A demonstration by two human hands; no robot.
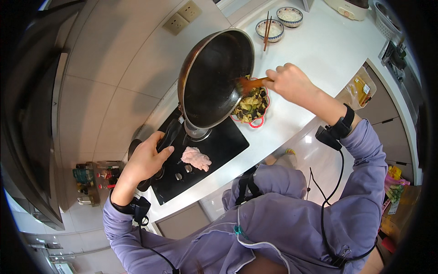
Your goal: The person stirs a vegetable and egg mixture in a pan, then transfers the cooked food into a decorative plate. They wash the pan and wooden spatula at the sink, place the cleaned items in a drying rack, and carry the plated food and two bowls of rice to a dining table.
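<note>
My left hand (146, 157) grips the black handle of a dark wok (215, 68). The wok is raised and tilted on its side, its rim over a white dish with a red scalloped edge and loop handle (256, 123). In the dish lies a cooked mix of yellow egg, green slices and dark pieces (252, 106). My right hand (291, 82) holds a wooden spatula (256, 83), its blurred blade at the wok's lower rim above the food. The wok's inner surface looks mostly bare.
Below the wok is a black gas cooktop (219, 147) with a pink cloth (196, 158) near its knobs. Two bowls of rice (290, 17) stand at the back, chopsticks (267, 32) across one. Bottled condiments (107, 174) sit on the left. A plastic container (362, 87) hangs by the drawers.
</note>
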